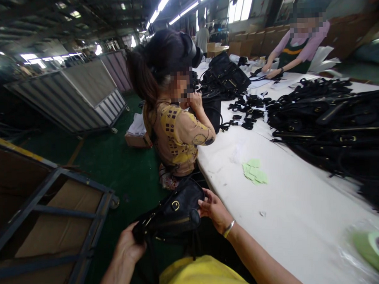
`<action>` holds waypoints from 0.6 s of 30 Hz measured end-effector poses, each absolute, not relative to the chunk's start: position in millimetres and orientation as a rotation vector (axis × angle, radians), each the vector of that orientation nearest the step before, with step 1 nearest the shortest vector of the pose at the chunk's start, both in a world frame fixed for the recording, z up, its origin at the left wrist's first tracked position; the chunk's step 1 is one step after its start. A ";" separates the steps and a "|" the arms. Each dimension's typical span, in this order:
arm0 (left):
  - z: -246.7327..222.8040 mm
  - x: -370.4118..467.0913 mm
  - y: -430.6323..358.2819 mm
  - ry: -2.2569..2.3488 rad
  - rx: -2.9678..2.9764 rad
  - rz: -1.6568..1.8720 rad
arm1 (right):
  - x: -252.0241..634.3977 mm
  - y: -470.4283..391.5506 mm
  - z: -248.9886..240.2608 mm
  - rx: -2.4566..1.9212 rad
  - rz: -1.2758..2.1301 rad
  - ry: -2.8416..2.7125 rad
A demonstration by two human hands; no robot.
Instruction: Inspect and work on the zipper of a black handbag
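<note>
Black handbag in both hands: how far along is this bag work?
In hand: the left hand and right hand grip one black handbag off the table edge, over the lap. Possibly done: bags stacked at the far end, though their state is unclear. Left, it seems: a large heap of black bags and straps on the white table, beside green paper slips.
</note>
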State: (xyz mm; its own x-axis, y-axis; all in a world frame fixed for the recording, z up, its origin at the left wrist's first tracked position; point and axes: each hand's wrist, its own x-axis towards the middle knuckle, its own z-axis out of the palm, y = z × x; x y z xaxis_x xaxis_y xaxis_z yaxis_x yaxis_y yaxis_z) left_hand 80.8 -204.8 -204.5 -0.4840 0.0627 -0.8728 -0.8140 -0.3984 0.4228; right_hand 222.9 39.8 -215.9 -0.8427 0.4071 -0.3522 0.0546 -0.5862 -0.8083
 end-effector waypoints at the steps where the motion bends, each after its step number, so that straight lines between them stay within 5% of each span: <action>1: -199.6 79.7 -203.3 1.238 -1.082 1.959 | 223.8 40.5 -221.4 -0.802 2.493 -1.342; 10: -147.1 89.9 -175.4 1.603 -0.884 2.258 | 239.2 61.0 -242.0 -0.915 2.186 -1.519; 14: -143.0 103.3 -156.1 1.851 -0.644 2.221 | 248.9 60.1 -196.2 -0.527 2.134 -1.836; 18: -150.8 127.1 -128.1 1.861 -0.445 2.118 | 246.2 23.3 -172.5 -0.058 1.706 -2.492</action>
State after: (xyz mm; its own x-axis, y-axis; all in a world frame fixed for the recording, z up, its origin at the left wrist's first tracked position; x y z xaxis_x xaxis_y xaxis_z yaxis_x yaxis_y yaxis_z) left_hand 127.1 -128.1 -150.8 -0.9115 0.0111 -0.4112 -0.4092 -0.1259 0.9037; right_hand 246.2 23.3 -172.5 -0.9919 0.0996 0.0783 -0.0369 0.3639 -0.9307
